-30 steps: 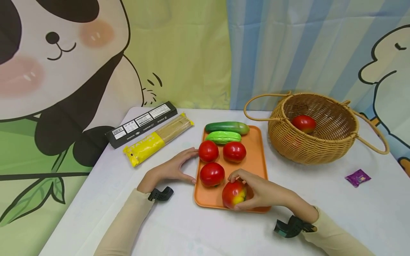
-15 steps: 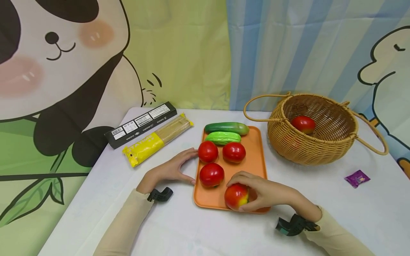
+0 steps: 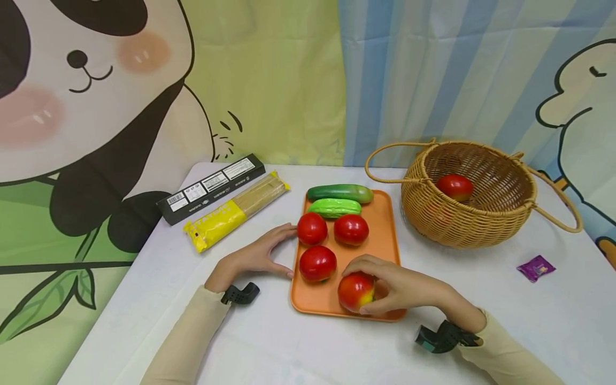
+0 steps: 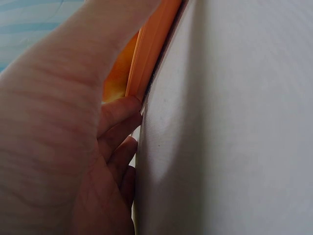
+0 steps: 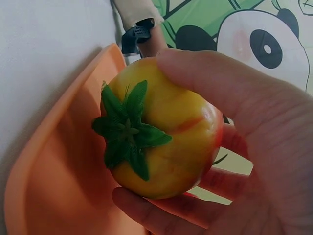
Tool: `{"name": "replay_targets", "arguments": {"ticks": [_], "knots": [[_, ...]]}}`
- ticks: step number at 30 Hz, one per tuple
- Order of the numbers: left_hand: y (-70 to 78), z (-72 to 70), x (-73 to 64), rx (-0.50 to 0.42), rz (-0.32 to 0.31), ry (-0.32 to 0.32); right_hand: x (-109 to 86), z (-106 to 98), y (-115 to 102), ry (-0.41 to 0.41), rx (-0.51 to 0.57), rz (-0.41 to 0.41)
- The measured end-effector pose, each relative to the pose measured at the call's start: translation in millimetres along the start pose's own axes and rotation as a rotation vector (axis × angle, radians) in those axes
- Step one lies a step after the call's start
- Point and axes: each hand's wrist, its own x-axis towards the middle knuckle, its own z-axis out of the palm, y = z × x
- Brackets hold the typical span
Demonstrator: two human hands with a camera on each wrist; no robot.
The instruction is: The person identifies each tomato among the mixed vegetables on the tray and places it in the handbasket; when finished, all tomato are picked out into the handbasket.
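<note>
Hands well apart, one on each side of the orange tray [image 3: 385, 235]. Left hand [image 3: 250, 255] has its fingers extended, thumb and fingertips at the tray's left edge, holding nothing; left wrist view shows fingertip contact with the tray wall. My read: it's bracing the tray against sliding.

Right hand [image 3: 401, 286] is clamped on a red-yellow tomato [image 3: 353, 291] at the tray's near right corner. Thumb on one side, fingers on the other, so the round body can't roll out. Leafy end [image 5: 128, 134] is turned toward the wrist and not pinched. Can't tell if the tomato bears on the tray.

Three other tomatoes [image 3: 318, 263] sit left and center, cucumber [image 3: 339, 193] and green gourd [image 3: 334, 208] crosswise at the far end; the tray lip probably stops rollers.

Wicker basket [image 3: 462, 224], right of the tray, has another tomato [image 3: 455, 187] inside; high walls should contain it.
</note>
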Motion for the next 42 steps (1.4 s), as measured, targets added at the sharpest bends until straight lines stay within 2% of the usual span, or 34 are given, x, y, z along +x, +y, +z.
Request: {"name": "replay_targets", "arguments": {"ticks": [7,15,22,28,42], "knots": [[-2.1,0.5,0.3,-0.003,0.006,0.005,-2.6,-8,-5,0.035,-0.012,-0.002],[-3.4,1.4,1.3,-0.003,0.009,0.003,-9.2,-21,-9,0.095,-0.028,0.044],[-4.0,1.4,1.8,-0.002,0.014,0.006,-16.5,-33,-10,0.186,-0.126,-0.024],[-2.9,1.2,1.5,-0.004,0.016,0.005,-22.1,-43,-12,0.253,-0.152,-0.084],[-3.0,1.4,0.9,-0.003,0.021,0.005,-34.7,-59,-16,0.350,-0.221,-0.103]]}}
